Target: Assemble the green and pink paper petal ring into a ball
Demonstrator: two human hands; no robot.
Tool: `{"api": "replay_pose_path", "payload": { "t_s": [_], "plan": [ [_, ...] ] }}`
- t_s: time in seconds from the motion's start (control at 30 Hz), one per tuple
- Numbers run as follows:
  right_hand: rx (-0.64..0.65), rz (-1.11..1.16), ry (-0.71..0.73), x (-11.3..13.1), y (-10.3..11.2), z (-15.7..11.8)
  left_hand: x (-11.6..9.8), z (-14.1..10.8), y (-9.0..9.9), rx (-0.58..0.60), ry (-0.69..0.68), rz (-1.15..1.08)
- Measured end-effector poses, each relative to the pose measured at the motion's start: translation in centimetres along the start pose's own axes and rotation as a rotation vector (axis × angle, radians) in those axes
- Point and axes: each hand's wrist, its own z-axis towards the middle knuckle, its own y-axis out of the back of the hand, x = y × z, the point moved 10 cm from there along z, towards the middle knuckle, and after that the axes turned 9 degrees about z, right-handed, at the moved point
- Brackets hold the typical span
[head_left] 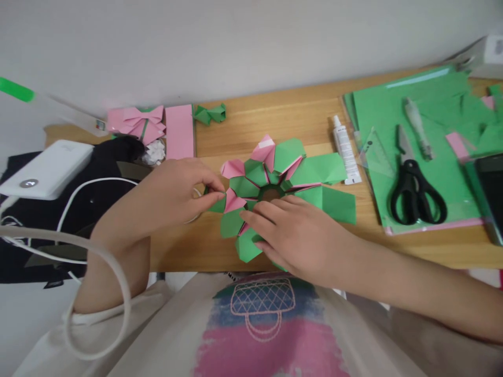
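Note:
A ring-shaped folded-paper wreath [288,153], made of green and pink pieces, lies on the wooden table in front of me. At its left side, my left hand [184,186] pinches the edge of a small pink and green folded piece [234,201] between thumb and fingertips. My right hand [291,230] is laid over the near part of the ring, its fingers bent and gripping the paper there. It covers some of the lower folds and part of the dark centre opening.
Right of the wreath lie a glue tube [346,152], black-handled scissors [415,191], a clear triangle ruler [375,152], a cutter [418,128] and green paper sheets [440,193]. At left are pink paper [179,131], a paper bow [143,123], a power bank [47,167] and looping white cables.

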Motion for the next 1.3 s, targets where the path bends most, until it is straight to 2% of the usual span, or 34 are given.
{"api": "replay_pose_path", "payload": {
  "t_s": [0.1,0.3,0.5,0.67,0.87,0.97,1.03,1.13,1.23,1.3],
  "plan": [
    [-0.012,-0.007,0.006,0.0,0.1,0.0,-0.5,-0.1,0.3,-0.064,-0.063,0.007],
    [-0.006,-0.002,0.006,-0.1,0.0,-0.1,-0.8,-0.3,0.3,-0.091,-0.101,0.065],
    [0.025,0.006,-0.017,-0.2,-0.1,0.0,0.4,-0.6,0.5,-0.148,-0.020,0.022],
    [0.034,0.011,-0.030,-0.3,-0.2,0.2,0.7,-0.6,0.3,-0.146,0.039,-0.008],
    [0.044,0.022,-0.034,-0.3,-0.4,0.1,0.4,-0.5,0.2,-0.124,0.018,-0.034],
    [0.067,0.034,-0.052,-0.4,0.3,0.3,0.3,-0.4,0.2,-0.117,-0.002,-0.088],
    [0.073,0.027,-0.118,-1.3,1.3,0.9,0.4,-0.3,0.1,-0.111,0.012,-0.129],
    [0.073,0.062,-0.281,-3.9,3.1,2.5,0.8,-0.3,-0.2,-0.102,0.044,-0.190],
    [0.091,0.226,-0.185,-4.3,4.2,5.1,0.9,-0.4,-0.2,-0.131,0.033,-0.230],
    [0.209,0.362,-0.149,-4.5,3.3,6.4,1.1,-0.5,-0.3,-0.148,0.022,-0.242]
  ]
}}
